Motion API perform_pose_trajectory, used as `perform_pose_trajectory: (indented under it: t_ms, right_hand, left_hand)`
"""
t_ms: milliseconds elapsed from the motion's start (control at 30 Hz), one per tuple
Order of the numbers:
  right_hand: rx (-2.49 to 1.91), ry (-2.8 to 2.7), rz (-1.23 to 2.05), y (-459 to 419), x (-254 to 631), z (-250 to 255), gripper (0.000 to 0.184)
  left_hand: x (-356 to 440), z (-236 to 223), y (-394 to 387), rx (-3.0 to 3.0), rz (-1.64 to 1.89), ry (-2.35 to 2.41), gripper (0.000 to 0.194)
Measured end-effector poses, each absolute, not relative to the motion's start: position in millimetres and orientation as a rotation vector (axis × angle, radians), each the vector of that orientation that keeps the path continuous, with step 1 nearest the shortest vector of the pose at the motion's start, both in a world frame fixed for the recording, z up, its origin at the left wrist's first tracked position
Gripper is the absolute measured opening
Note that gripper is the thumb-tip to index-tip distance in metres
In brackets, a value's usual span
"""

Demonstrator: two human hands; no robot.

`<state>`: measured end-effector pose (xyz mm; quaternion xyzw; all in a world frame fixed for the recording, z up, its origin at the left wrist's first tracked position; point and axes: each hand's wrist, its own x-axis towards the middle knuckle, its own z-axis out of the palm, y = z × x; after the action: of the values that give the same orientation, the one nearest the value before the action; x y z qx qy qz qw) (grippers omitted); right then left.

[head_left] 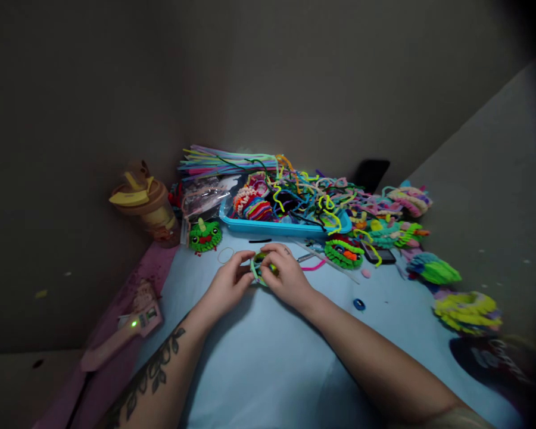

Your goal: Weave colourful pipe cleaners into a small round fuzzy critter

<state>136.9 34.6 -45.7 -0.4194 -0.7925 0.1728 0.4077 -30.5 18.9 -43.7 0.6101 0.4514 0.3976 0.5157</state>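
A small ring-like piece of green pipe cleaner (254,271) is held between my two hands, low over the pale blue table cover. My left hand (227,280) is closed on its left side, thumb and fingers pinching the edge. From the right, my right hand (288,279) grips it, with the fingertips bent into its middle. Much of the piece is hidden behind the fingers. Just left of my left hand lies a thin rubber band (226,255). A pink pipe cleaner (315,266) rests to the right of my right hand.
At the back stands a blue tray (277,227) heaped with pipe cleaners. Green fuzzy figures (205,236) sit nearby, with more fuzzy pieces (467,311) along the right. A glue gun (125,336), its light green, and a lidded cup (154,211) are on the left.
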Motion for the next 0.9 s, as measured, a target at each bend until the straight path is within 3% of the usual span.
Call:
perform_pose_trajectory:
  t_ms: [233, 400, 600, 900]
  right_hand:
    - [-1.033, -1.966, 0.461, 36, 137, -45, 0.010]
    - [-1.035, -2.003, 0.441, 35, 138, -47, 0.013]
    - [-1.046, -2.123, 0.249, 26, 136, -44, 0.016]
    - [-1.252, -2.076, 0.069, 22, 133, -44, 0.006]
  left_hand:
    - [-31, -44, 16, 1.735, 0.923, 1.315, 0.007]
    - [-31, -40, 15, 2.036, 0.893, 1.331, 0.015]
    - [-32, -41, 16, 1.881, 0.955, 1.498, 0.015]
    - [-29, -40, 15, 1.747, 0.999, 1.355, 0.016]
